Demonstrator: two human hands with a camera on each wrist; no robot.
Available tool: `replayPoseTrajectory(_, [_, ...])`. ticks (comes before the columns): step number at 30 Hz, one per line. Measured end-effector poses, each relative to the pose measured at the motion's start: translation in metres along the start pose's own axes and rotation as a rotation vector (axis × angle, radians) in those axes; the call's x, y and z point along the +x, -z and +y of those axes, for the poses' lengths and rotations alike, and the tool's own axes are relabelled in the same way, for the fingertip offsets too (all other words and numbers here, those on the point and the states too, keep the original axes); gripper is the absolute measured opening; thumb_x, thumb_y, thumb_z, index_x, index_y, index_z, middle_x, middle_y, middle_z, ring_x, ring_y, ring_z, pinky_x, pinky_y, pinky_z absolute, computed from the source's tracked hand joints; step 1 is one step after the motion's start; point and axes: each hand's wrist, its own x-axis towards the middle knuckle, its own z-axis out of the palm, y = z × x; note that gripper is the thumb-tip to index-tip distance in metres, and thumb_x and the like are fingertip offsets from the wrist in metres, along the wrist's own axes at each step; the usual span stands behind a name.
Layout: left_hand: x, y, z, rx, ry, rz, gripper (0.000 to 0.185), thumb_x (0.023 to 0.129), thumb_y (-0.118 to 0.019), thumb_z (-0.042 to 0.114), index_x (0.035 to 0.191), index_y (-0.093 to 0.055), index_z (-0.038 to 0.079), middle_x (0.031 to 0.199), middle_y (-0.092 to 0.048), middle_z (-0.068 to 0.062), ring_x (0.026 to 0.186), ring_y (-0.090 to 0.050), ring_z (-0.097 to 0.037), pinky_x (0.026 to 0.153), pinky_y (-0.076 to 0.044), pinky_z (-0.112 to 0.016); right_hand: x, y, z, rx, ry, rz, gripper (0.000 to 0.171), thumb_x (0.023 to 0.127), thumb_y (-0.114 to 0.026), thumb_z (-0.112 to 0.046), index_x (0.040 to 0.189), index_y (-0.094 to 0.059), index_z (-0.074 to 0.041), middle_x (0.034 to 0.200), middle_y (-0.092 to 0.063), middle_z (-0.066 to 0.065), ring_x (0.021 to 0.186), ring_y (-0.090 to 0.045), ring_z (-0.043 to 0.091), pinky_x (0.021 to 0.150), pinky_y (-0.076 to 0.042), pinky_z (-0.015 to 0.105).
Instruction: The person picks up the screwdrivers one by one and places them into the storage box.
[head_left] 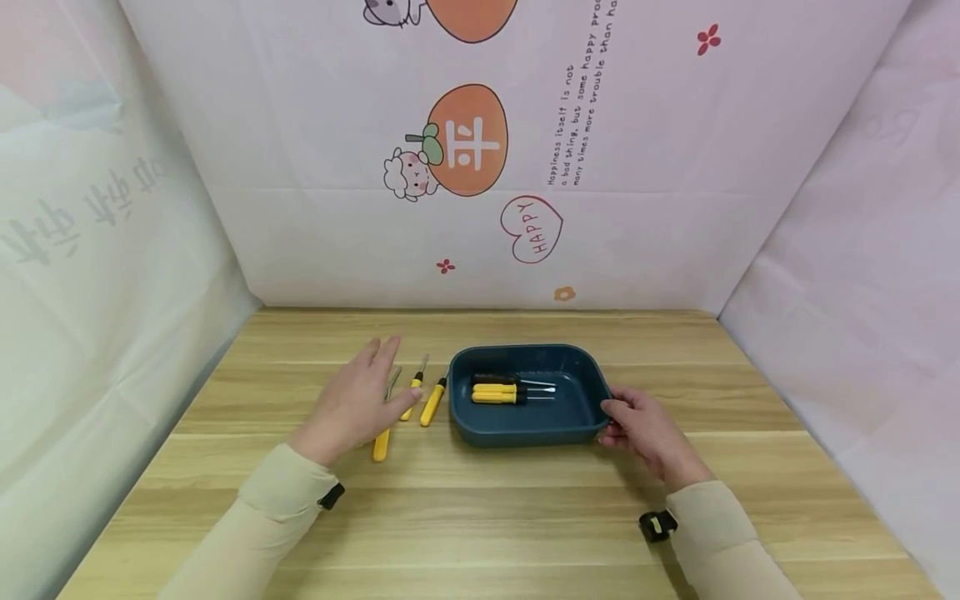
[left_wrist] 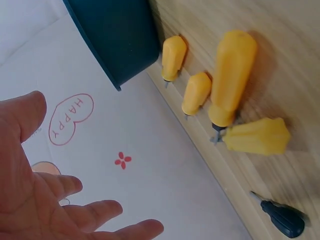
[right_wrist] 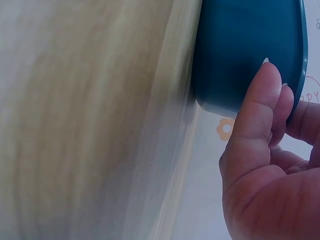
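Note:
My left hand (head_left: 352, 410) is held with its fingers spread over several yellow-handled screwdrivers, holding nothing. Beyond its thumb, a yellow screwdriver (head_left: 432, 405) lies beside a dark blue plastic box (head_left: 495, 435). The left wrist view shows more yellow screwdrivers (left_wrist: 232, 75) and a small dark-handled screwdriver (left_wrist: 281, 218) on the wood. With thumb and fingers, my right hand (head_left: 651, 435) grips the box's right end at the rim, also seen on the box wall (right_wrist: 240, 60) in the right wrist view. Inside the box lie yellow screwdrivers (head_left: 495, 397) and a dark-handled one (head_left: 491, 380).
The wooden table (head_left: 480, 517) meets a white printed backdrop (head_left: 337, 208) at its far edge. White sheets (head_left: 862, 250) also rise on both sides. A black strap device (head_left: 657, 526) is on the right wrist.

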Motion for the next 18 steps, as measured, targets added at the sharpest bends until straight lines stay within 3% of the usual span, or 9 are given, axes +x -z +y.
replayPoseTrajectory(13, [-0.023, -0.005, -0.018, 0.086, 0.043, -0.033, 0.098, 0.097, -0.065, 0.058, 0.166, -0.021, 0.005, 0.164, -0.024, -0.037, 0.132, -0.051, -0.059, 0.099, -0.049, -0.069, 0.0, 0.0, 0.0, -0.002, 0.005, -0.002, 0.051, 0.111, -0.047, -0.015, 0.152, -0.035, 0.012, 0.095, -0.062, 0.004, 0.073, -0.063, 0.009, 0.072, -0.062, 0.027])
replayPoseTrajectory(18, [-0.03, -0.007, -0.018, 0.091, 0.088, -0.065, 0.099, 0.097, -0.065, 0.058, 0.167, -0.018, 0.008, 0.167, -0.019, -0.035, 0.114, -0.065, -0.054, 0.088, -0.054, -0.067, 0.0, 0.0, 0.0, 0.005, 0.003, 0.001, 0.05, 0.11, -0.048, -0.015, 0.151, -0.037, 0.012, 0.095, -0.062, 0.005, 0.072, -0.064, 0.009, 0.072, -0.062, 0.026])
